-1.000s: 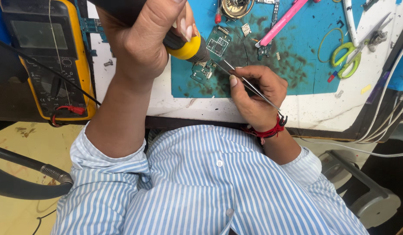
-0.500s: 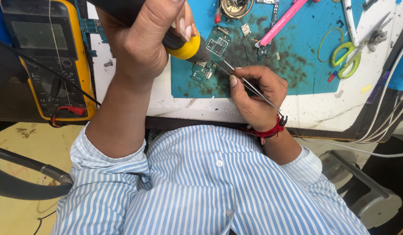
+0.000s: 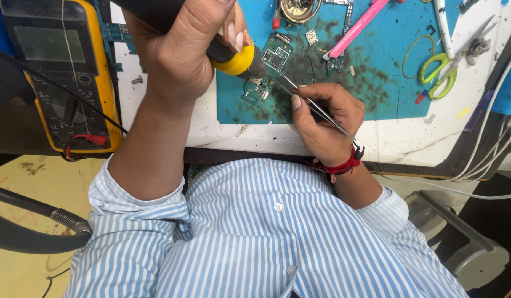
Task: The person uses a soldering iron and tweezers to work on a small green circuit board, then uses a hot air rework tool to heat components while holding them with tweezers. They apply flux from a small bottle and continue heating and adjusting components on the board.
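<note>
A small green circuit board (image 3: 266, 69) lay flat on the stained blue mat (image 3: 388, 94) on the white desk (image 3: 410, 138). The left hand (image 3: 184, 52) was wrapped tight round a black, yellow-collared soldering tool (image 3: 236, 58), its tip at the board. The right hand (image 3: 321, 118) pinched thin metal tweezers (image 3: 316, 107), their points touching the board. A yellow meter (image 3: 57, 72) sat on the left, and green-handled scissors (image 3: 440, 72) on the right.

Small green circuit board (image 3: 269, 69) lies flat on the stained blue mat (image 3: 377, 83)
</note>
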